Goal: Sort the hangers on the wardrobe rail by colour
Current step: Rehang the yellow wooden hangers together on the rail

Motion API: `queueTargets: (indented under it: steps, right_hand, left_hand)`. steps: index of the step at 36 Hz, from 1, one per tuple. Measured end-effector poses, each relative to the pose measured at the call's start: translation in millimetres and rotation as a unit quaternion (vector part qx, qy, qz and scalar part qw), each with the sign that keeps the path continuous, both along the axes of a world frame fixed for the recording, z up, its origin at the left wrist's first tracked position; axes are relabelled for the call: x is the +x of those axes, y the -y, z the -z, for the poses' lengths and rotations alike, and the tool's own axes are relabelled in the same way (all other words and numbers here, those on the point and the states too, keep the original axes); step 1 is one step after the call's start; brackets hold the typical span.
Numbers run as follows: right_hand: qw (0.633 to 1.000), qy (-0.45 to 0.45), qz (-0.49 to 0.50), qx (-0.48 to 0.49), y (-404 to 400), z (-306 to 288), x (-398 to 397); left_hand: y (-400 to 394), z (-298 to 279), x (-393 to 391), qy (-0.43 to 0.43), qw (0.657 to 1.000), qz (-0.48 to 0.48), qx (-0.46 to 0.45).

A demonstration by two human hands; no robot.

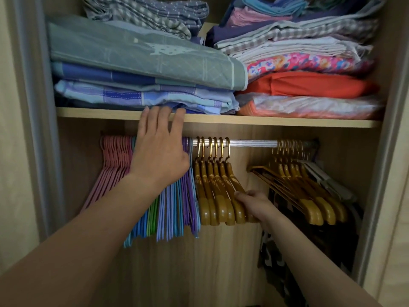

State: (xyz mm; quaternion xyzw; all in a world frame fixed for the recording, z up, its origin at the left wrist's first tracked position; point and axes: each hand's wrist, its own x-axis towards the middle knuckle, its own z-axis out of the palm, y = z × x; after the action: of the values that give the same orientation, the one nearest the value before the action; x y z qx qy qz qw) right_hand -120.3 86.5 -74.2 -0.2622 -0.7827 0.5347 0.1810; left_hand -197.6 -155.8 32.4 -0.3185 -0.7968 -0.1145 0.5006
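Evidently to hold the sorted thin hangers [177, 209] back, the left hand [159, 156] lies flat-fingered over them, while the right hand [254, 202] pinches a gold hanger [238, 204] to slide it along the rail [252, 143].

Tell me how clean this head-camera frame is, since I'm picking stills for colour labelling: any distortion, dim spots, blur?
Head view: wide-angle bend bows the shelf and door frames; light is soft and even, no harsh glare; the lower right corner behind the gold hangers falls into shadow; the left hand, right hand and pastel hangers look slightly soft.
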Motion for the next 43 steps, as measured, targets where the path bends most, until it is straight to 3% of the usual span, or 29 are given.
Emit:
queueTargets:
  steps: [5, 17, 43]
  right_hand:
    - [0.99, -0.017, -0.047, -0.13, 4, 6, -1]
    - [0.947, -0.068, -0.093, -0.299, 16, 22, -9]
    - [0.931, -0.108, -0.045, -0.347, -18, 23, 8]
  left_hand:
    - [0, 0, 0, 0.002, 1.0, 0.003, 0.0]
    - [0, 0, 3, 0.006, 1.0, 0.004, 0.006]
    - [1, 1, 4, 0.009, 1.0, 0.015, 0.005]
